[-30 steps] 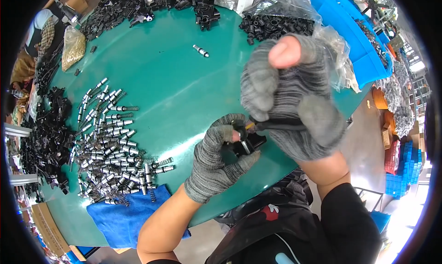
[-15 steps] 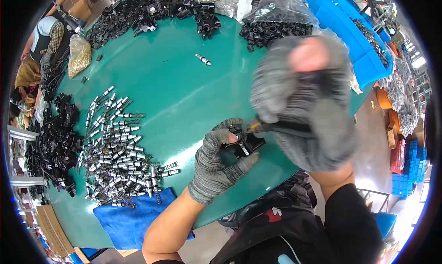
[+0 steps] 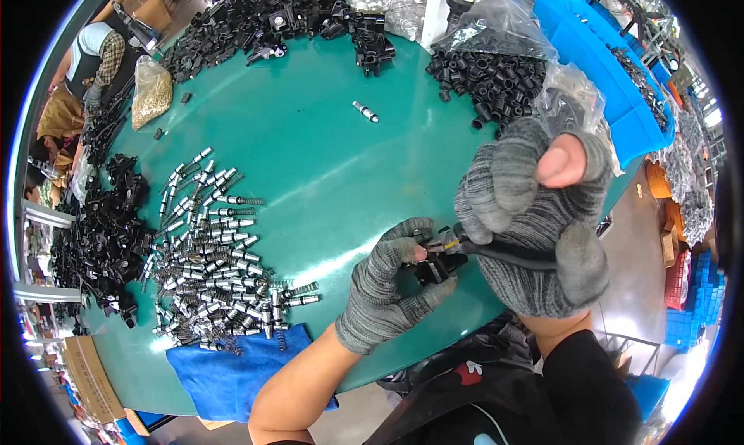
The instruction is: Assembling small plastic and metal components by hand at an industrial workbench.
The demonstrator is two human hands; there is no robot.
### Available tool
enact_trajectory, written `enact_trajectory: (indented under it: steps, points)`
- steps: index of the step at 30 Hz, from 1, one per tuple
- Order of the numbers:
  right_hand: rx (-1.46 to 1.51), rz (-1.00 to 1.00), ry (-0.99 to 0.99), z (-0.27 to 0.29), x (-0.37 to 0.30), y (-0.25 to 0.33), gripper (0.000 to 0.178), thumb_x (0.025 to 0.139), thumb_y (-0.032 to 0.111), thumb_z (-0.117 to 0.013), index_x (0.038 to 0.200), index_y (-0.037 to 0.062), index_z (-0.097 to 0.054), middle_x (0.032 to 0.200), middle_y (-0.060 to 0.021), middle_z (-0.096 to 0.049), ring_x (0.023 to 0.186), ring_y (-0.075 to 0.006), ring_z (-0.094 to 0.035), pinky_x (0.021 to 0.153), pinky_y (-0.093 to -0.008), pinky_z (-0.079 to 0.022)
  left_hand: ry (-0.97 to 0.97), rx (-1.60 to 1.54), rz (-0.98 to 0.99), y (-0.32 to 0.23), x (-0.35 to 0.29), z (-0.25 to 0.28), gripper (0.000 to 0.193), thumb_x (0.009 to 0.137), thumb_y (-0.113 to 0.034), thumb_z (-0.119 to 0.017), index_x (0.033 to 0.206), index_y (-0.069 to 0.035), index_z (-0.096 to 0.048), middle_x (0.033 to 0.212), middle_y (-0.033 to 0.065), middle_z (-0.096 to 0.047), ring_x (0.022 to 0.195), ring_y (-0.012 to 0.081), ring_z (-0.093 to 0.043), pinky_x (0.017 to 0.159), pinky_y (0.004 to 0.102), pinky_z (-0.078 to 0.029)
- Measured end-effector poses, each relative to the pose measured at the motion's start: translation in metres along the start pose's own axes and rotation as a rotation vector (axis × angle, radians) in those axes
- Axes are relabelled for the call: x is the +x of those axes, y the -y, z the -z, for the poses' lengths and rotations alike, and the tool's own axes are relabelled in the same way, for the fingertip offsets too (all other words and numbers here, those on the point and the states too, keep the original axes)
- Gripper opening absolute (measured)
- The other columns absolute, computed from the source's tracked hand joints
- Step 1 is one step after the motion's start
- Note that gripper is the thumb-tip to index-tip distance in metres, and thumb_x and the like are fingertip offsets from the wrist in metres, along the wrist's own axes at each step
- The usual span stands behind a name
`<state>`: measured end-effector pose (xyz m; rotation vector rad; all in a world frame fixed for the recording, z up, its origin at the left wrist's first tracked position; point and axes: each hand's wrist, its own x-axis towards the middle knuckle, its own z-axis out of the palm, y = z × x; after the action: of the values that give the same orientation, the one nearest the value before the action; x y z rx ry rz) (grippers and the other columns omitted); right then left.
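Observation:
My left hand (image 3: 378,296), in a grey knitted glove with bare fingertips, is closed around a small black housing (image 3: 435,270) just above the table's near edge. My right hand (image 3: 531,212), gloved the same way, grips pliers with dark handles (image 3: 508,253); a yellow mark shows near their jaws. The jaws touch or nearly touch the housing's upper end; the exact contact is too small to make out. To the left lies a heap of silver plungers with springs (image 3: 221,270). One lone silver plunger (image 3: 365,112) lies farther off on the green table (image 3: 310,166).
Black housings (image 3: 101,251) are piled at the left, more black parts (image 3: 256,18) along the far edge. Black rings (image 3: 492,81) lie before a blue bin (image 3: 604,73). A bag of brass-coloured pieces (image 3: 151,92) and a blue cloth (image 3: 232,371) rest on the table. A co-worker (image 3: 93,57) is far left.
My right hand, blurred before, now appears sharp and slightly lower, with the pliers at the housing. The whole view has shifted a little; my left hand keeps its hold.

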<state>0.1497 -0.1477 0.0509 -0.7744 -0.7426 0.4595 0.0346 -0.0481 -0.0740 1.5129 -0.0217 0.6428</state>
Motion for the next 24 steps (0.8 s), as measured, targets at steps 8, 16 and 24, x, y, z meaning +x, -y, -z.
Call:
enact_trajectory:
  steps: [8, 16, 24]
  points:
    - [0.123, 0.114, -0.036, 0.018, 0.000, -0.011, 0.031, 0.094, 0.029, -0.054, 0.116, 0.0061, -0.054, 0.081, -0.0057, -0.046, 0.068, -0.0171, -0.046, 0.062, -0.0311, -0.042, 0.045, -0.007, 0.028, 0.003, 0.013, 0.005, 0.053, 0.074, 0.002, -0.080, 0.112, -0.010, -0.046, 0.126, 0.0174, -0.054, 0.109, 0.0243, -0.062, 0.089, 0.0360, -0.052]
    - [0.197, -0.133, -0.255, 0.097, 0.060, -0.070, 0.029, 0.092, 0.030, -0.057, 0.110, 0.0070, -0.059, 0.085, -0.0041, -0.051, 0.067, -0.0160, -0.047, 0.054, -0.0283, -0.038, -0.123, 0.268, -0.165, -0.027, 0.010, 0.006, 0.072, 0.076, 0.003, -0.079, 0.135, -0.014, -0.043, 0.111, 0.0071, -0.059, 0.099, 0.0161, -0.062, 0.082, 0.0333, -0.055]
    - [0.339, -0.403, -0.140, 0.129, 0.043, -0.130, 0.048, 0.087, 0.050, -0.063, 0.115, 0.0107, -0.056, 0.083, -0.0058, -0.057, 0.067, -0.0187, -0.055, 0.050, -0.0327, -0.046, -0.839, 0.376, 0.103, -0.128, 0.002, 0.212, 0.032, 0.086, -0.001, -0.071, 0.109, -0.009, -0.052, 0.090, 0.0160, -0.068, 0.068, 0.0233, -0.068, 0.058, 0.0386, -0.058]
